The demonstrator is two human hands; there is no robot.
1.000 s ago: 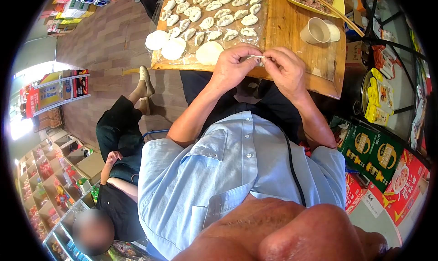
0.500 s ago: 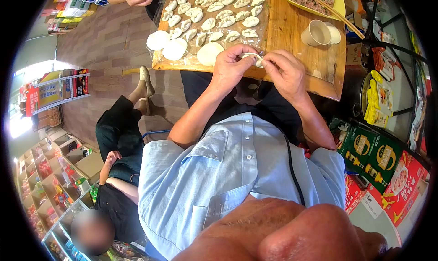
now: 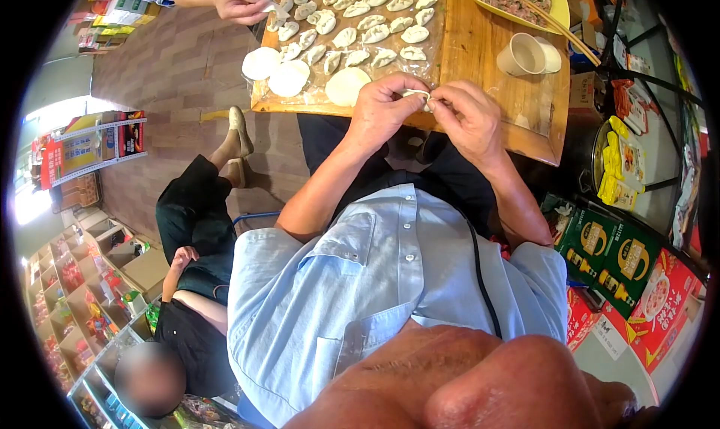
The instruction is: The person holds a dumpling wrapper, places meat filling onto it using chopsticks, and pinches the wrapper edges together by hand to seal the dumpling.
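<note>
Dumpling pinched between left fingers, right fingers.

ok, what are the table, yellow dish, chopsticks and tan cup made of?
Table: wood, likely varnished; grain and sheen show.
Yellow dish: smooth, evenly coloured; plastic or glazed ceramic, can't tell.
Chopsticks: wood or bamboo, probably uncoated; tan, slim.
Tan cup: likely matte paper; thin wall.

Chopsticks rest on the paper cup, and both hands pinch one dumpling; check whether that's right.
The resting place is wrong: the head view shows the chopsticks lying over the rim of the yellow dish, apart from the paper cup. Left hand and right hand do pinch one dumpling.
</note>
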